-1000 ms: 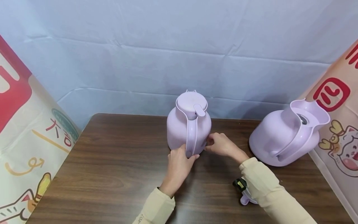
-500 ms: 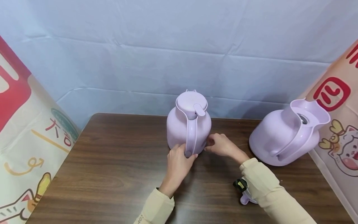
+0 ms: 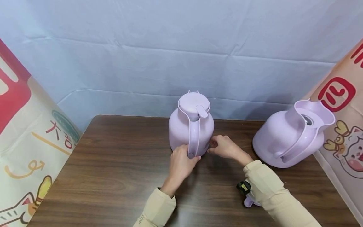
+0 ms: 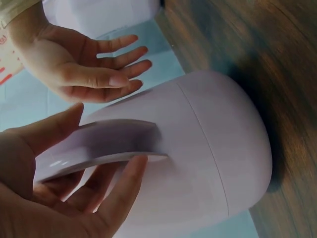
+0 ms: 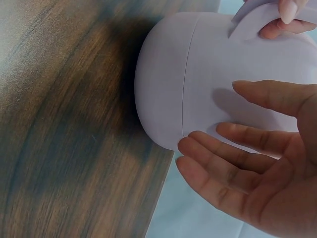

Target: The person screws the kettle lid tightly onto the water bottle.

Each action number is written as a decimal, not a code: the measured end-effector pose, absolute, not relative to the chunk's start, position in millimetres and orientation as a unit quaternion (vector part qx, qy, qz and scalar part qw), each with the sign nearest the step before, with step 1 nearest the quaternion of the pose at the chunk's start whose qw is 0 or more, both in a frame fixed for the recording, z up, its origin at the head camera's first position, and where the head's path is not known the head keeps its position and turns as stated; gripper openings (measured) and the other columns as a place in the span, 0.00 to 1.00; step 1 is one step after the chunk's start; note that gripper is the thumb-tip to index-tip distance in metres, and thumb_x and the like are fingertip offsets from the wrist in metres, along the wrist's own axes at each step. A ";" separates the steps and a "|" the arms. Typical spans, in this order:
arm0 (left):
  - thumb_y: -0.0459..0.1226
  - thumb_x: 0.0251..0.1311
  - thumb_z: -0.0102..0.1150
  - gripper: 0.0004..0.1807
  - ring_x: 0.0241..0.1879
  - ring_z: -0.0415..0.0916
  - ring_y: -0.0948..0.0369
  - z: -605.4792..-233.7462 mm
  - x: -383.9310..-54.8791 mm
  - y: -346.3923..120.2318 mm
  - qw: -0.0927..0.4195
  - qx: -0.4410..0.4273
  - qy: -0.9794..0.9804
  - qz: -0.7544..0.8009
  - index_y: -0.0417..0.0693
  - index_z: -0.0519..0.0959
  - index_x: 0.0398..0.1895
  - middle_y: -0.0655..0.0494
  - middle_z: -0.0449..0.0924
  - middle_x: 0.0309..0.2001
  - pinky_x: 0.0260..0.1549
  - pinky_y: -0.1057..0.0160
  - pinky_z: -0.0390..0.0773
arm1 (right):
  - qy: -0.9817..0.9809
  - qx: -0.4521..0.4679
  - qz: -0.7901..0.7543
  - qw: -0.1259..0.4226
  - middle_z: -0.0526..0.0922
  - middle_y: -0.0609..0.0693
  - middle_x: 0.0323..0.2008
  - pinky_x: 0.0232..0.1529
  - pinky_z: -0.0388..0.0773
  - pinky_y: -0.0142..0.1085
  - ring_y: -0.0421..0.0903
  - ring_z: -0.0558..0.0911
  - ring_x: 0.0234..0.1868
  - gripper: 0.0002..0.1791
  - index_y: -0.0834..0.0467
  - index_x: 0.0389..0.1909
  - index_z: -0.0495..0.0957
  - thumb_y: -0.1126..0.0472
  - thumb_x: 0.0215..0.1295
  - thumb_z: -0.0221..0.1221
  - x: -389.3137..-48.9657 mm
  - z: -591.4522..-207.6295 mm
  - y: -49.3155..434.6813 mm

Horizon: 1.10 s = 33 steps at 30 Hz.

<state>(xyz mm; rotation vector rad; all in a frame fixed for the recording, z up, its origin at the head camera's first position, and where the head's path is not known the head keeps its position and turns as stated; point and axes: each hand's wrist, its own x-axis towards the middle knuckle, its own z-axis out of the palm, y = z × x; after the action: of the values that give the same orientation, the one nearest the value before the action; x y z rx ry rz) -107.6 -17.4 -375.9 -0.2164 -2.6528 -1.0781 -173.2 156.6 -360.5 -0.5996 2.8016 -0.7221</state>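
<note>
A lilac thermos jug (image 3: 177, 132), lidded and with a thumb lever on top, stands upright near the back edge of the table. Low on its handle (image 3: 194, 135), my left hand (image 3: 181, 162) holds on, with the thumb on one side and fingers on the other in the left wrist view. My right hand (image 3: 224, 146) is beside the jug's lower right side. In the right wrist view its fingers (image 5: 223, 163) are loosely bent and hold nothing. Whether they touch the jug, I cannot tell.
To the right stands a second lilac jug (image 3: 272, 138) without a lid, its mouth showing. A lilac piece (image 3: 248, 201), partly hidden by my right sleeve, lies on the wooden table (image 3: 113, 176). A pale blue cloth (image 3: 141, 63) hangs behind, with printed sheets at both sides.
My left hand has slid slightly at the foot of the handle, and its sleeve has shifted a little to the left. The jugs and my right hand stay practically in place.
</note>
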 end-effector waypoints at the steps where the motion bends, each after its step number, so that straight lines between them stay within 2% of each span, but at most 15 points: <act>1: 0.38 0.40 0.71 0.12 0.29 0.75 0.52 -375.1 -107.9 -18.3 0.126 -0.077 -0.916 -0.374 0.42 0.79 0.26 0.52 0.77 0.25 0.29 0.56 0.70 | 0.944 -0.202 -0.244 0.094 0.77 0.47 0.20 0.28 0.72 0.37 0.42 0.75 0.23 0.08 0.61 0.22 0.75 0.63 0.46 0.64 -173.4 -360.9 156.4; 7: 0.39 0.44 0.69 0.11 0.31 0.74 0.52 -374.5 -109.0 -21.1 0.106 -0.093 -0.914 -0.381 0.43 0.79 0.27 0.52 0.77 0.25 0.29 0.56 0.70 | 0.944 -0.201 -0.242 0.102 0.77 0.48 0.20 0.27 0.72 0.37 0.42 0.75 0.23 0.07 0.61 0.24 0.75 0.64 0.47 0.64 -174.1 -362.1 156.9; 19: 0.41 0.41 0.71 0.12 0.27 0.74 0.51 -374.9 -108.4 -21.5 0.132 -0.097 -0.920 -0.356 0.44 0.77 0.20 0.52 0.75 0.20 0.28 0.54 0.71 | 0.943 -0.209 -0.239 0.105 0.76 0.46 0.19 0.27 0.71 0.36 0.41 0.74 0.22 0.07 0.60 0.23 0.75 0.62 0.48 0.64 -173.3 -363.4 158.9; 33: 0.41 0.38 0.72 0.13 0.24 0.76 0.50 -375.1 -108.1 -26.4 0.152 -0.091 -0.925 -0.337 0.43 0.78 0.20 0.51 0.77 0.18 0.26 0.54 0.71 | 0.942 -0.199 -0.241 0.118 0.79 0.50 0.23 0.28 0.72 0.38 0.43 0.76 0.24 0.10 0.64 0.28 0.77 0.61 0.50 0.63 -172.7 -362.3 161.1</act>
<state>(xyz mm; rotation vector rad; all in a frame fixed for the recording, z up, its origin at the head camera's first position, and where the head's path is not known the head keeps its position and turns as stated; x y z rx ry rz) -108.1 -26.4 -375.1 -0.2611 -2.6538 -0.9687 -172.7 161.1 -362.3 -0.5819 2.7562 -0.7061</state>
